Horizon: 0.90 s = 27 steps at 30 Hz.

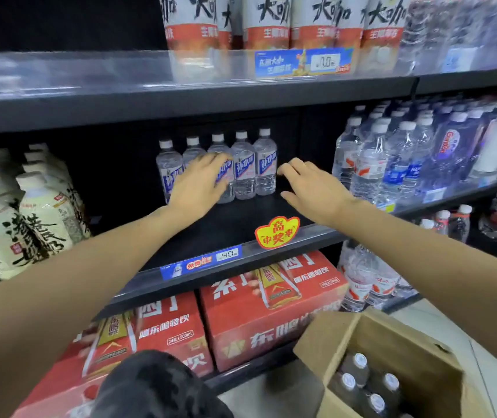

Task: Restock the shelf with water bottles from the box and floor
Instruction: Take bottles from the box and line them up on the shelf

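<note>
At about nine o'clock of the row, the left hand (199,183) lies with straight fingers (214,160) against the fronts of the water bottles (242,167), five clear ones standing upright in a line at the back of the dark shelf (211,233); it covers the middle ones and grips none. At three o'clock of the row, the right hand (313,188) hovers flat and relaxed beside the last bottle, holding nothing; whether it touches is hard to tell. Down at five o'clock the cardboard box (416,354) stands on the floor, more capped bottles inside. The risk, as I judge it: an uneven shove from the left could tip these tall, narrow bottles like dominoes, or skew the row, leaving poor room for the next batch.
</note>
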Each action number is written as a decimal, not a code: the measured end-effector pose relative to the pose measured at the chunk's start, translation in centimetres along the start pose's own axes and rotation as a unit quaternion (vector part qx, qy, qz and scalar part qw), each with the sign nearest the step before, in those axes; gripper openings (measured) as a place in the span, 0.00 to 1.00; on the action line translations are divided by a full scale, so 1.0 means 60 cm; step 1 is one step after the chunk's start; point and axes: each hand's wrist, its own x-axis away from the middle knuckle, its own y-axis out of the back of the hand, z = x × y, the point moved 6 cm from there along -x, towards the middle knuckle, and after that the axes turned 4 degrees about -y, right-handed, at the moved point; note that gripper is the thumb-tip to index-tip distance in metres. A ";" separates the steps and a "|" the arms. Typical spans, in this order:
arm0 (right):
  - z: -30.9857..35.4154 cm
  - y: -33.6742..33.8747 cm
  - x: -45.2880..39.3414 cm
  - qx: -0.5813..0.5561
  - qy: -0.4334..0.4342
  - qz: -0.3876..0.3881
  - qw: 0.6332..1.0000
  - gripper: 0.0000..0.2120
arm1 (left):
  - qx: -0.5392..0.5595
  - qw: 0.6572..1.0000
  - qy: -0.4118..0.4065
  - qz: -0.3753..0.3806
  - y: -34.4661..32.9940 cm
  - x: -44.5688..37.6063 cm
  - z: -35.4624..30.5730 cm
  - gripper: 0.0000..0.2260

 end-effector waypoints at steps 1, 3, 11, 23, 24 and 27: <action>-0.010 0.008 0.021 -0.001 -0.010 0.000 1.000 0.20 | 0.007 1.000 -0.018 0.002 0.000 -0.002 -0.024 0.18; -0.033 0.020 0.062 -0.003 -0.029 0.003 1.000 0.20 | 0.020 0.999 -0.048 0.004 -0.004 -0.006 -0.071 0.16; -0.136 0.027 0.227 0.015 -0.116 0.036 0.992 0.16 | 0.073 0.989 -0.126 0.021 -0.063 0.005 -0.254 0.14; -0.251 -0.104 0.450 -0.022 -0.242 0.147 0.959 0.17 | 0.102 0.949 -0.264 0.137 -0.250 0.073 -0.467 0.15; -0.253 -0.120 0.463 -0.027 -0.250 0.155 0.955 0.17 | 0.103 0.944 -0.274 0.151 -0.272 0.082 -0.478 0.15; -0.252 -0.172 0.493 -0.040 -0.263 0.183 0.947 0.19 | 0.097 0.928 -0.301 0.195 -0.336 0.113 -0.506 0.16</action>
